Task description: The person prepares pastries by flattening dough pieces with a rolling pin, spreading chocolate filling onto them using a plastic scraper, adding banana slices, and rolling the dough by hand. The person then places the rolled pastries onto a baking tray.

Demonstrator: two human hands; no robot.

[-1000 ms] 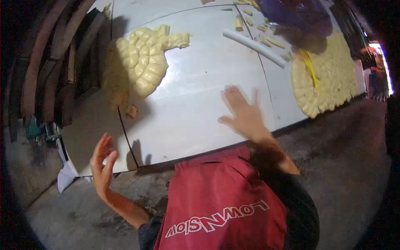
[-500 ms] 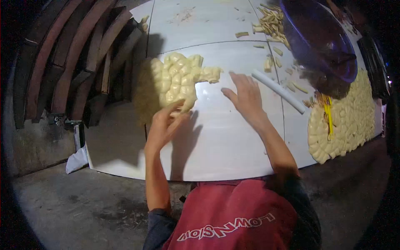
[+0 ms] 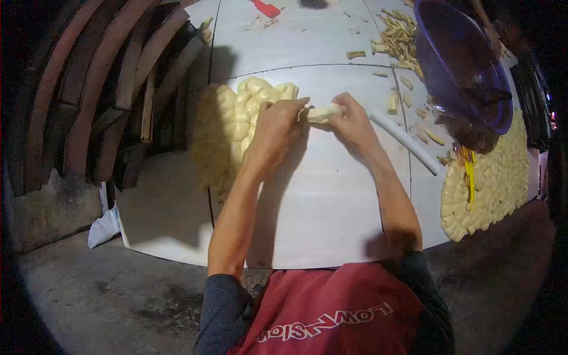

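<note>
A short strip of pale dough (image 3: 321,114) is stretched between my two hands, just above the white tabletop. My left hand (image 3: 277,125) is closed at its left end, with the fingertips partly hidden. Thumb and fingers of my right hand (image 3: 354,123) pinch the right end. Behind and left of my left hand lies a cluster of smooth dough pieces (image 3: 239,118) pressed against one another, partly in shadow. A white rod (image 3: 405,143) rests on the table just right of my right hand.
A purple basin (image 3: 503,109) stands at the back right, near a pile of cut strips (image 3: 396,38). More dough pieces (image 3: 491,189) cover the right edge, with a yellow object (image 3: 470,177) on them. Dark curved slats (image 3: 89,100) rise at left. A red tool (image 3: 266,8) lies at the far edge.
Both hands have come together around a dough strip that lay at the cluster's right side. My left hand moved up and right from the cluster's near edge; my right hand closed.
</note>
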